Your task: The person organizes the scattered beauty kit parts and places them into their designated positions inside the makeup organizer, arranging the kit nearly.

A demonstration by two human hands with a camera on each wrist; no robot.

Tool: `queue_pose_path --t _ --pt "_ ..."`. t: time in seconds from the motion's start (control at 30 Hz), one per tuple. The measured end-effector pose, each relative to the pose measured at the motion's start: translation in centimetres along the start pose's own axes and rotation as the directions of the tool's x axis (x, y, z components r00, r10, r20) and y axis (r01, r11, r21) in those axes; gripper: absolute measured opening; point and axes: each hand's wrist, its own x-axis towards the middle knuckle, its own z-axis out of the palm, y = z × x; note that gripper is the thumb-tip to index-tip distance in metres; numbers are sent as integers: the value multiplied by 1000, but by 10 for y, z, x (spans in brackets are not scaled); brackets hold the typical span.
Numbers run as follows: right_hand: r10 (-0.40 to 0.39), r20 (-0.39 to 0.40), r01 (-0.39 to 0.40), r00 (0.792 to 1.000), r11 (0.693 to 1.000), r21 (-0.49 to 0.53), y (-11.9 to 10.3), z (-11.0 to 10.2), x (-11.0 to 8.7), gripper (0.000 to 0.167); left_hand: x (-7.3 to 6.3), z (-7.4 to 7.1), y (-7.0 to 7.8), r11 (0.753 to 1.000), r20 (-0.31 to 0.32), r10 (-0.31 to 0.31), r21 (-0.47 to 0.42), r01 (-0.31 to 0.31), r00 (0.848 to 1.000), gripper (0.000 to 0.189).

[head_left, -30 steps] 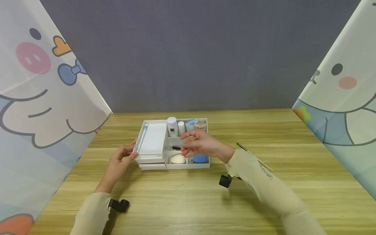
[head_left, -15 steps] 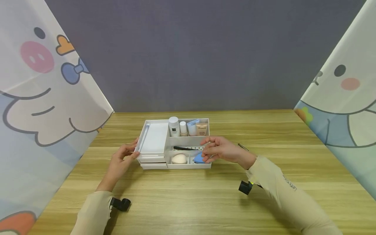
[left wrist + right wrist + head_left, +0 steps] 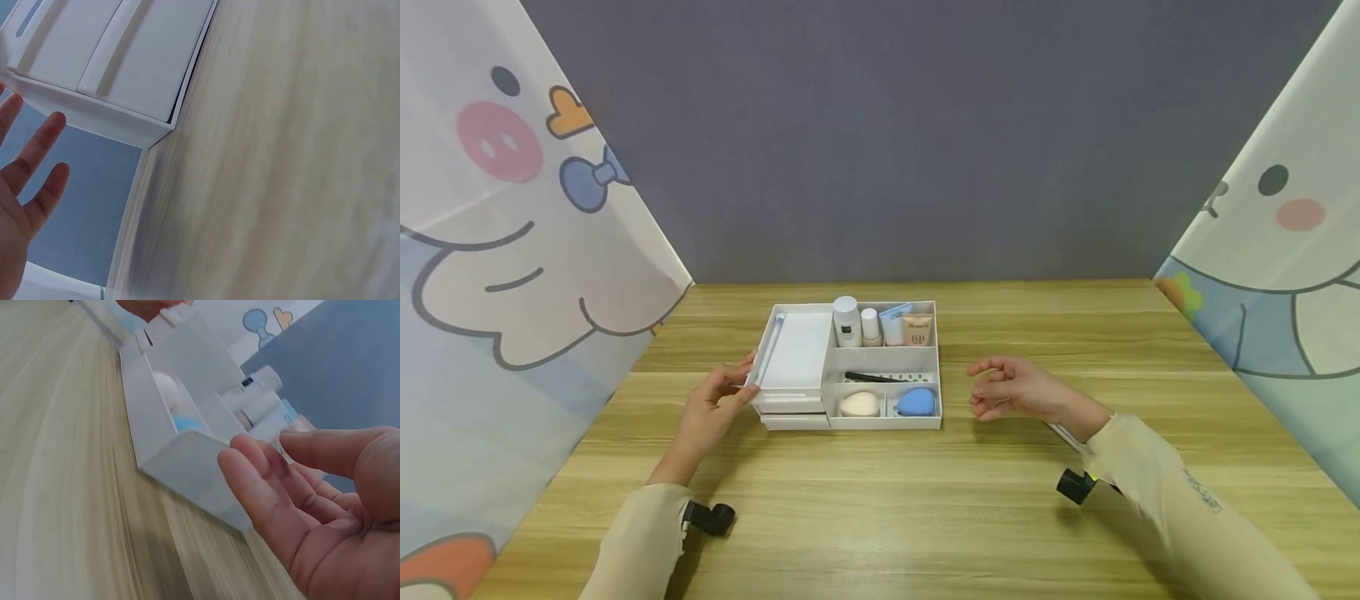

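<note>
A white desktop organizer [image 3: 886, 423] stands on the wooden table. My left hand [image 3: 707, 412] touches its left side near the front corner, thumb at the top edge, fingers spread in the left wrist view. My right hand [image 3: 1018, 390] hovers right of the organizer with loosely bent fingers and nothing in them. In the organizer's middle section lies a slim black pencil-like stick [image 3: 872, 377]. Ahead of it sit a cream makeup sponge [image 3: 859, 405] and a blue makeup sponge [image 3: 916, 402]. Partly hidden under the right wrist is a thin makeup brush [image 3: 1063, 434].
Along the organizer's back row stand a white bottle [image 3: 847, 323], a small white-capped bottle [image 3: 870, 327], a blue tube [image 3: 894, 323] and a beige BB tube [image 3: 917, 330]. A pale stick [image 3: 770, 348] lies on the left top. A grey panel [image 3: 917, 142] rises behind the table.
My right hand has moved right, from over the organizer to beside it, uncovering the black stick and blue sponge. The left hand stays at the organizer's left side.
</note>
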Motion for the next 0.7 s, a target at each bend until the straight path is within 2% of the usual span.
queue_pose_path --t 0.3,0.53,0.7 --pt "-22 -7 21 1000 992 -127 9 -28 -20 47 -1 0 3 1000 4 -2 -9 2 1000 22" --pt "21 -87 -43 996 967 -251 8 -46 -37 49 -1 0 1 1000 2 4 -15 -4 1000 23" --pt "45 -148 -92 988 940 -328 9 -55 -44 44 -1 0 -1 1000 2 12 -26 -12 1000 24"
